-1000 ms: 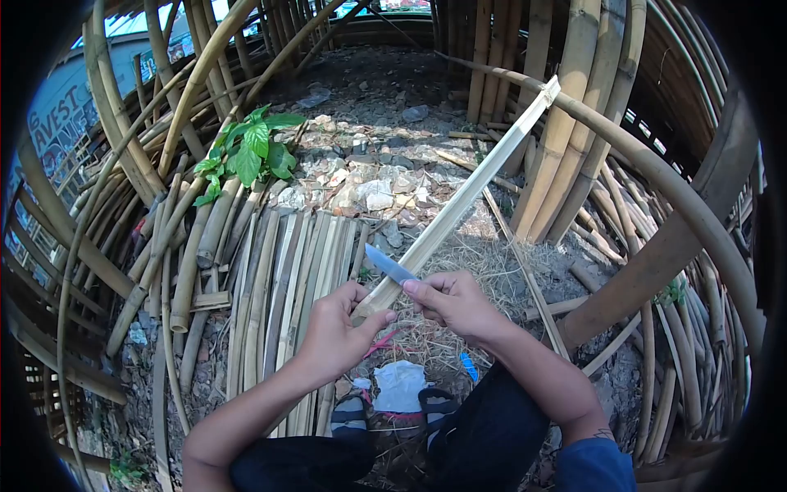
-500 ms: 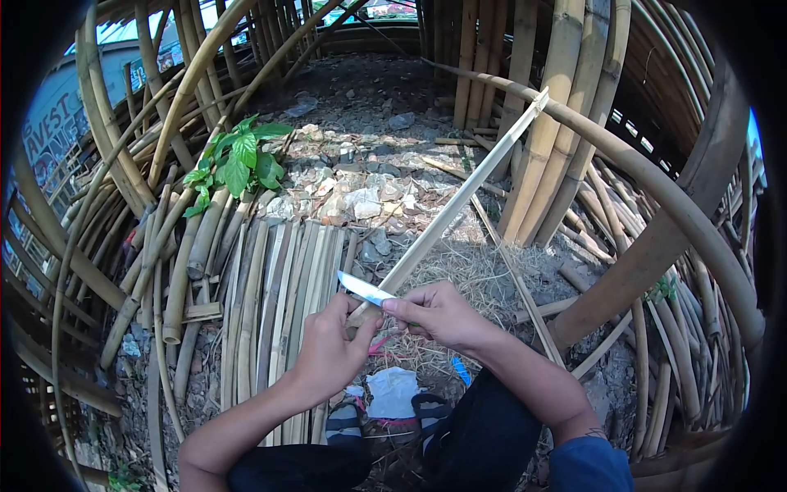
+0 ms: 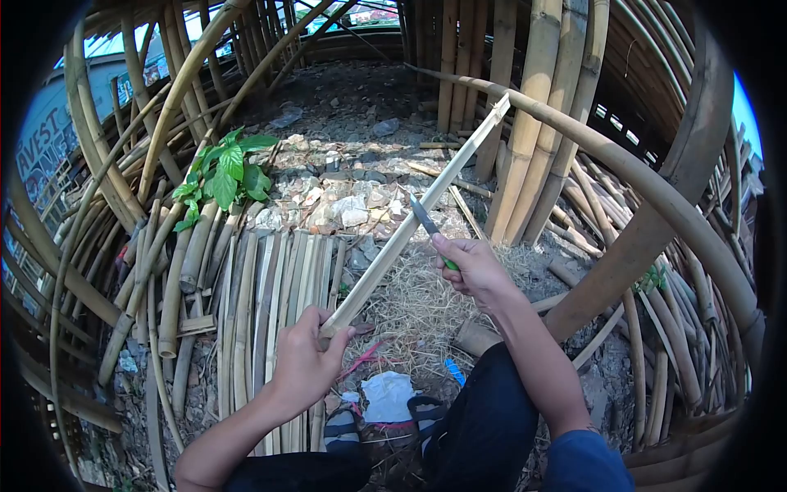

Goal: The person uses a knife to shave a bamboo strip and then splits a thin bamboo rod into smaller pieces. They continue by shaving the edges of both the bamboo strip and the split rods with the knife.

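Observation:
A long pale bamboo strip (image 3: 410,231) slants up and away, its far end overlapping a curved bamboo pole (image 3: 578,129). My left hand (image 3: 305,361) is closed around the strip's near end, thumb along its side. In my right hand (image 3: 471,266) is a knife (image 3: 424,216) with a green handle, gripped in a fist with the thumb near the blade. The blade points up and left, its edge right beside the middle of the strip.
Split bamboo strips (image 3: 266,312) lie side by side at the left. A leafy plant (image 3: 225,172) grows behind them. Dry shavings (image 3: 418,307) cover the ground ahead, near a white scrap (image 3: 388,397). Thick bamboo posts (image 3: 537,123) stand at the right.
My right hand has moved the knife up and right along the strip, away from my left hand. The left hand and strip have shifted slightly left and down in view.

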Demonstrator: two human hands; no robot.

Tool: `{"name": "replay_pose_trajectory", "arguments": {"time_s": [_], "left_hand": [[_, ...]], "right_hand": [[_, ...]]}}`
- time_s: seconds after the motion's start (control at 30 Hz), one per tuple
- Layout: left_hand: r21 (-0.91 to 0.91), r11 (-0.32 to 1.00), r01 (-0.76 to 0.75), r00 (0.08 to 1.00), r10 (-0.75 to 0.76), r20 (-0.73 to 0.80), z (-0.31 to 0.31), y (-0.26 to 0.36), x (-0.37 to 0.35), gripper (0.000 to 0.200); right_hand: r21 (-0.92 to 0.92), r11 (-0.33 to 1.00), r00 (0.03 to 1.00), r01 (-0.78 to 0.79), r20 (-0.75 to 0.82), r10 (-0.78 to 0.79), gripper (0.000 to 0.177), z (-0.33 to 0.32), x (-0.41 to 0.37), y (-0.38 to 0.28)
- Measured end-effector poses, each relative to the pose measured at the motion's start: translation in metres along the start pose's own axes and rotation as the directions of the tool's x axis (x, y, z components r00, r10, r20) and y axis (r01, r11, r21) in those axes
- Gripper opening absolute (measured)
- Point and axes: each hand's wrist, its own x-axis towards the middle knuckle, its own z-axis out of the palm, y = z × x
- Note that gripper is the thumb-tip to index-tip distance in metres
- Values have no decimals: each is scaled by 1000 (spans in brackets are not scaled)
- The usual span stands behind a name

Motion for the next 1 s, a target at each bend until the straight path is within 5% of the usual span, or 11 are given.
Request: {"name": "replay_pose_trajectory", "arguments": {"time_s": [0.2,0.3,0.63,0.83,0.9,1.0], "left_hand": [[27,1000,7,999,-8,34,7,-14,5,21],[-17,990,-142,990,142,-7,10,-14,5,18],[50,984,-171,983,174,-58,4,-1,1,18],[70,988,-134,986,141,-91,1,-10,-4,21],[138,979,-148,985,159,-69,2,-12,-3,19],[134,980,-148,987,155,-37,7,-13,-2,18]], "right_hand": [[-90,995,935,-53,346,81,42,40,-24,21],[-104,991,873,-87,470,127,39,62,-34,35],[-140,976,952,166,280,-122,41,61,-36,21],[-100,995,997,23,73,-15,45,20,-9,18],[-41,999,996,-20,88,24,43,34,-15,25],[-112,993,946,-26,317,61,42,55,-29,33]]}}
